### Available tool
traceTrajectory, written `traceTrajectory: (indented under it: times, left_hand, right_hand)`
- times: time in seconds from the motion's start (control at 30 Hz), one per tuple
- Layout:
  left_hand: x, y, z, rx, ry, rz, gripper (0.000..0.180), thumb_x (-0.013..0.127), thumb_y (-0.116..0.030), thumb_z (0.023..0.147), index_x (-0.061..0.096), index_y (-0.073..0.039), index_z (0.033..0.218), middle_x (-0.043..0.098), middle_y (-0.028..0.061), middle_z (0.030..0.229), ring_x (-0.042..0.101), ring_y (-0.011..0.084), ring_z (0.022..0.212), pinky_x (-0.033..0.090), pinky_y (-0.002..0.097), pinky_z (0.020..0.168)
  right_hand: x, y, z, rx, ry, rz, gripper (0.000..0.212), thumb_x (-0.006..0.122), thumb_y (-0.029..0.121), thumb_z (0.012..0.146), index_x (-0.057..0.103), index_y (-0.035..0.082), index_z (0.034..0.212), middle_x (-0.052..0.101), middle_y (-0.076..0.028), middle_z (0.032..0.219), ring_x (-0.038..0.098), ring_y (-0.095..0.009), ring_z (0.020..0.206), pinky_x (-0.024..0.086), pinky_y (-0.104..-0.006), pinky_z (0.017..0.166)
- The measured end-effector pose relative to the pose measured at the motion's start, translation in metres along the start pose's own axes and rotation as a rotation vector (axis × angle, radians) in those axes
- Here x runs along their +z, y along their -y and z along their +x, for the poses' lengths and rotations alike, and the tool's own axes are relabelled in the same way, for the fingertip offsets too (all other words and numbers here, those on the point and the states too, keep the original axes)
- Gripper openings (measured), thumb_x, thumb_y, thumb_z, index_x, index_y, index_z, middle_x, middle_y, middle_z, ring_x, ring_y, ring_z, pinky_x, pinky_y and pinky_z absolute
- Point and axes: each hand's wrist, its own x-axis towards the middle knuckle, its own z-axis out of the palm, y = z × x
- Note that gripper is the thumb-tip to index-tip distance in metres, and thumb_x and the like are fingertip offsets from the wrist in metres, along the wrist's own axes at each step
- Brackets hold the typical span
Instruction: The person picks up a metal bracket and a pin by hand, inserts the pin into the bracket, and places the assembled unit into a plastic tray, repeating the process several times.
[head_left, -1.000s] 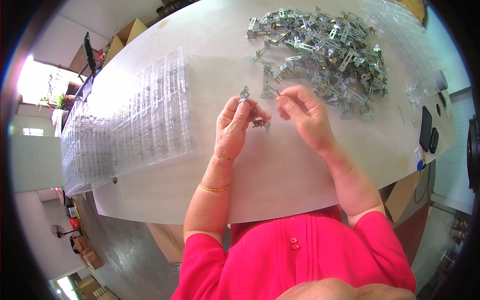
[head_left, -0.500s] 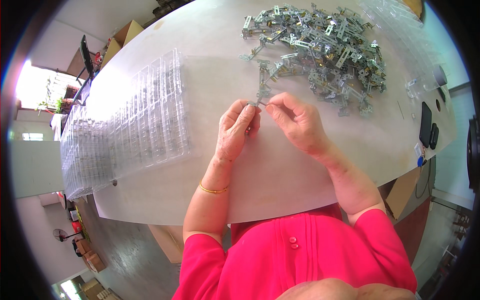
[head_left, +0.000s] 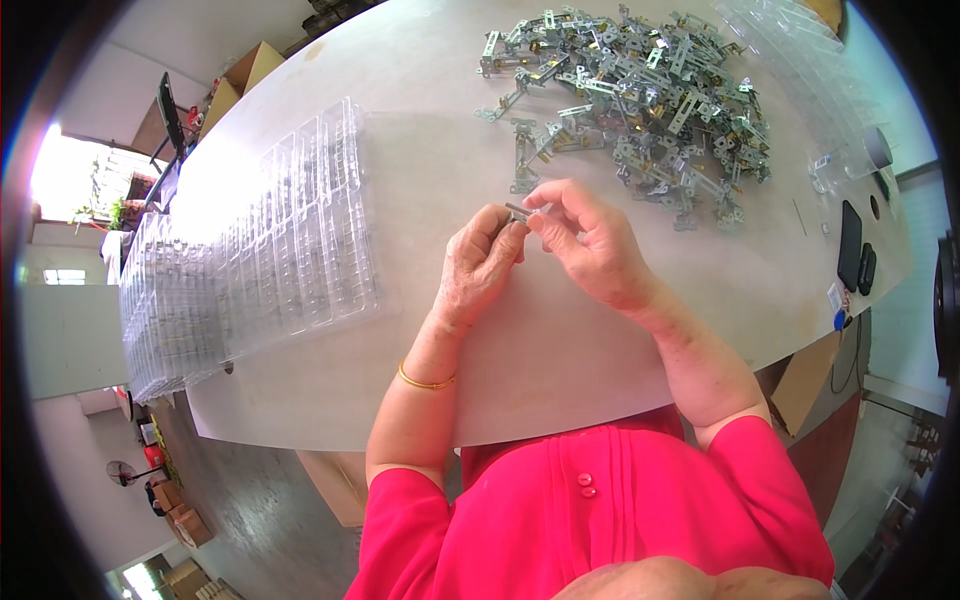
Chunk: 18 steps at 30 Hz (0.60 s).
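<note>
My left hand (head_left: 478,262) is closed on a small metal bracket (head_left: 517,213), most of it hidden behind the fingers. Close against it, my right hand (head_left: 592,245) bends its thumb and index finger together at the same bracket. Whether the right fingertips pinch a second small part cannot be made out. Just beyond both hands spreads a heap of metal brackets (head_left: 640,95), silvery with some brass-coloured pieces. One loose bracket (head_left: 522,160) at the heap's near left edge lies just past my fingertips.
Clear plastic trays (head_left: 300,220) are stacked on the table (head_left: 420,380) at left. More clear plastic trays (head_left: 800,70) lie at the far right. A clear plastic cup (head_left: 850,165), a thin rod (head_left: 799,217) and a black phone-like object (head_left: 850,245) are along the right side.
The bracket has turned between my hands and now shows a narrow edge. My left fingers have curled further around it, and the right fingertips have come in closer.
</note>
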Motion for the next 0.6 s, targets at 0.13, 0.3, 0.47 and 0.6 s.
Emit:
traceTrajectory:
  times: [0.13,0.3,0.47,0.6]
  left_hand:
    - [0.002,-0.003,0.000,0.008,-0.002,0.069,0.019,0.062,-0.018,0.100,0.061,0.000,0.092,0.057,0.0015,0.070,0.051,0.0078,0.066,0.043,0.0247,0.060]
    - [0.004,0.003,0.000,0.067,0.041,0.072,0.019,0.061,-0.018,0.101,0.062,-0.001,0.094,0.057,0.0007,0.071,0.050,0.0069,0.065,0.041,0.0234,0.058]
    - [0.001,-0.002,0.000,-0.116,0.054,-0.250,0.021,0.056,-0.021,0.104,0.063,-0.003,0.097,0.056,0.0013,0.070,0.046,0.0079,0.060,0.036,0.0223,0.054]
    - [-0.007,-0.001,0.001,-0.197,-0.030,-0.533,0.024,0.057,-0.024,0.103,0.064,-0.003,0.096,0.056,0.0011,0.070,0.044,0.0085,0.058,0.033,0.0220,0.053]
  right_hand:
    - [0.001,-0.007,0.002,-0.128,-0.010,-0.059,0.009,0.067,0.004,0.094,0.066,0.003,0.102,0.061,-0.003,0.079,0.054,-0.010,0.067,0.047,-0.0264,0.061]
    - [-0.001,-0.007,0.004,-0.266,-0.094,-0.160,0.006,0.069,0.005,0.092,0.068,0.005,0.098,0.058,-0.001,0.089,0.053,-0.011,0.074,0.046,-0.0249,0.063]
    - [-0.003,-0.009,0.006,-0.068,-0.187,0.051,0.004,0.069,0.008,0.095,0.067,0.006,0.098,0.059,0.003,0.082,0.051,-0.005,0.071,0.044,-0.0231,0.062]
    - [-0.002,-0.008,0.006,0.057,-0.104,0.074,0.007,0.068,0.011,0.097,0.067,0.004,0.097,0.059,0.005,0.075,0.049,-0.002,0.066,0.043,-0.0223,0.059]
